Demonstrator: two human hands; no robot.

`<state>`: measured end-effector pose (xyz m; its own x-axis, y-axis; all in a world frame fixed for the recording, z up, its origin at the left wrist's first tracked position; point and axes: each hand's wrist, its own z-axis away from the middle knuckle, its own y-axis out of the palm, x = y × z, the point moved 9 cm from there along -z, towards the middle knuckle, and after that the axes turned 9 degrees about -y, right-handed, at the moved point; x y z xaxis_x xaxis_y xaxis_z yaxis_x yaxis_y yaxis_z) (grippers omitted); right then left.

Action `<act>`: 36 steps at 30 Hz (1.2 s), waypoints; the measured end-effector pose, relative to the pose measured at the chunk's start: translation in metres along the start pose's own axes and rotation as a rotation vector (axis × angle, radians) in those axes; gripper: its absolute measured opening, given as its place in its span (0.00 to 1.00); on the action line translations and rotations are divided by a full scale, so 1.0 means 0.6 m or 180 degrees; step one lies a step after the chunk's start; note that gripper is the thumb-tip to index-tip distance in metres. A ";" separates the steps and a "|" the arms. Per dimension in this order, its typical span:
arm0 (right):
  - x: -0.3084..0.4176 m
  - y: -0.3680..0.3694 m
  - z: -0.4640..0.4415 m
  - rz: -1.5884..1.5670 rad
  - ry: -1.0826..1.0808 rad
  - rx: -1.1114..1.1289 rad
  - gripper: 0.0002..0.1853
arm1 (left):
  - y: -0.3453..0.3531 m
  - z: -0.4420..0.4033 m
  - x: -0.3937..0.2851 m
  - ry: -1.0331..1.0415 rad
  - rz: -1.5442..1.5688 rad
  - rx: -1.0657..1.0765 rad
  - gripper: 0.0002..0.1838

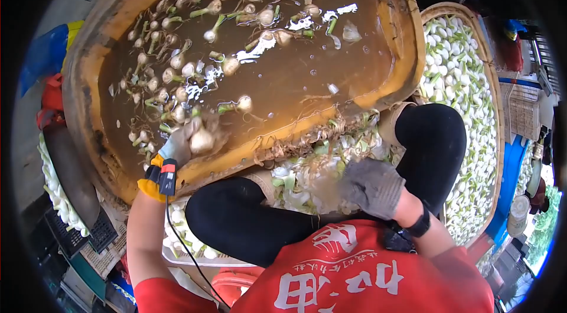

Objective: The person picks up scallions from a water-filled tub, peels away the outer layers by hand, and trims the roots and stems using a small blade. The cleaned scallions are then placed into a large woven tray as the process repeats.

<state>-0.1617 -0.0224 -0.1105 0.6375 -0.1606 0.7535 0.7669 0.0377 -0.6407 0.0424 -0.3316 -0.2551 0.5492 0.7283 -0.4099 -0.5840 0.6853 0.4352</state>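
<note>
My left hand (pixel 180 143), in a pale glove with a yellow cuff, is closed around a garlic bulb (pixel 202 141) at the near left side of a yellow tub (pixel 331 113). Some blur surrounds this bulb. Brown water fills the tub, and many garlic bulbs (pixel 230 65) with roots and short green stems float in it, mostly to the left. Over the trimmings between my knees is my right hand (pixel 372 188), in a grey glove. Its fingers are smeared by motion, so whatever they may hold is hidden. Beneath it lies a heap of peelings and cut stems (pixel 301 186).
Stringy roots (pixel 289 149) hang along the tub's near rim. A large woven basket (pixel 493 94) of clean white bulbs stands at the right. Black crates (pixel 88 230) are at the lower left, and a red stool (pixel 233 282) is beside me. A cable runs from my left wrist.
</note>
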 end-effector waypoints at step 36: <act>-0.060 -0.187 0.100 0.0548 0.1119 -0.1778 0.12 | 0.593 0.210 0.138 0.1097 0.0361 0.1147 0.44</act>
<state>-0.2662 0.0383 -0.0567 0.6124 -0.5123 0.6021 0.4431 -0.4082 -0.7981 -0.0445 -0.0274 -0.0335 0.2297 0.7972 -0.5583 -0.3517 0.6029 0.7161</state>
